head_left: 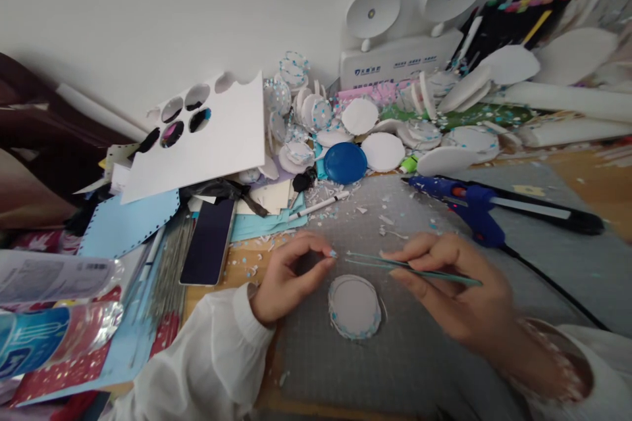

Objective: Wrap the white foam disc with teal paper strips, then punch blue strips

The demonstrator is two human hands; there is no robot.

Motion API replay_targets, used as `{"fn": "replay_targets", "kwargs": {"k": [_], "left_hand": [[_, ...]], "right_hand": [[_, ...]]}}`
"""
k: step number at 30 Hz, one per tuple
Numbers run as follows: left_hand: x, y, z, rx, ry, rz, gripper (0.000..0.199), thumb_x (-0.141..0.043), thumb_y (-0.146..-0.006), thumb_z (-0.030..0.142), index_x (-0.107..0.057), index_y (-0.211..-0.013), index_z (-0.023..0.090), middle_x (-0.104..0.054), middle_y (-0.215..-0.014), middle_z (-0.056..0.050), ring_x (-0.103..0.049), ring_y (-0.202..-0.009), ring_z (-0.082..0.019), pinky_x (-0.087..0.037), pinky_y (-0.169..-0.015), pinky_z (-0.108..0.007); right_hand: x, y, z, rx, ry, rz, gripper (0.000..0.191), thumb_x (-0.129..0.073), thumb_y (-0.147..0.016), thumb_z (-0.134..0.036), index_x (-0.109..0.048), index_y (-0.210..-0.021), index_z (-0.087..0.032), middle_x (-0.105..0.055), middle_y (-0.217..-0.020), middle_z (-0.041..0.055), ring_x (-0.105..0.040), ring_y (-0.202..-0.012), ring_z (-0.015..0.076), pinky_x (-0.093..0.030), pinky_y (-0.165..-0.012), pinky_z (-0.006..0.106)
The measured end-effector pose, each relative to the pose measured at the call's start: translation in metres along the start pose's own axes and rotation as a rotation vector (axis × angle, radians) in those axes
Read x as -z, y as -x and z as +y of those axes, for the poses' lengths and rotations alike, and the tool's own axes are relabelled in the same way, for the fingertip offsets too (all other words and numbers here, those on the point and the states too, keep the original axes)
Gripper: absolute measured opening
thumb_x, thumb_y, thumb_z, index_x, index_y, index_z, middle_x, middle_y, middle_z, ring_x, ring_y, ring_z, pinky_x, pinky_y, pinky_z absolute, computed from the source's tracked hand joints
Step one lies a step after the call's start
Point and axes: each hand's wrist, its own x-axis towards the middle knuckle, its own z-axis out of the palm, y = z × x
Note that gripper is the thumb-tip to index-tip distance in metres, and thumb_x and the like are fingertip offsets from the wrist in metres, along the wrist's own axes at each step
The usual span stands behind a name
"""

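Note:
Between the thumb and forefinger of my left hand (296,273) is pinched a tiny light-blue piece (334,254); its exact kind is too small to tell. My right hand (451,286) grips a pair of teal tweezers (419,270). Their slim tips are slightly parted and point left, a short way from the blue piece. Below and between both hands, a round white disc (354,306) lies flat on the grey cutting mat (326,375). Small blue and white bits line the disc's edge, and a thin strand curls at its right side.
A blue glue gun (459,200) lies right of the hands, its cord running toward the right edge. A phone (208,241) and a water bottle (54,335) are at left. White discs (385,151), a blue lid (345,163) and a holed white board (212,145) crowd the back.

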Motion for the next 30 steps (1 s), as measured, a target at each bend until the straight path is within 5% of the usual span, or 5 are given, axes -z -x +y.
{"fn": "replay_targets", "kwargs": {"k": [18, 30], "left_hand": [[-0.0024, 0.0000, 0.0003, -0.005, -0.062, -0.067, 0.007, -0.067, -0.084, 0.022, -0.069, -0.083, 0.016, -0.069, -0.080, -0.006, -0.063, -0.080, -0.018, -0.049, -0.076, -0.031], [-0.0023, 0.0001, 0.0000, -0.029, -0.055, -0.038, 0.004, -0.069, -0.083, 0.020, -0.068, -0.083, 0.016, -0.070, -0.081, -0.006, -0.064, -0.079, -0.017, -0.049, -0.075, -0.030]], "right_hand": [[-0.0042, 0.0029, 0.0027, -0.018, -0.001, -0.082, 0.020, -0.064, -0.081, -0.005, -0.053, -0.084, -0.022, -0.067, -0.082, -0.0004, -0.067, -0.078, 0.0108, -0.053, -0.070, 0.021], [-0.0017, 0.0009, 0.0005, -0.069, -0.037, -0.016, 0.019, -0.065, -0.080, -0.007, -0.054, -0.080, -0.022, -0.065, -0.077, -0.0004, -0.068, -0.074, 0.0129, -0.056, -0.066, 0.022]]}}
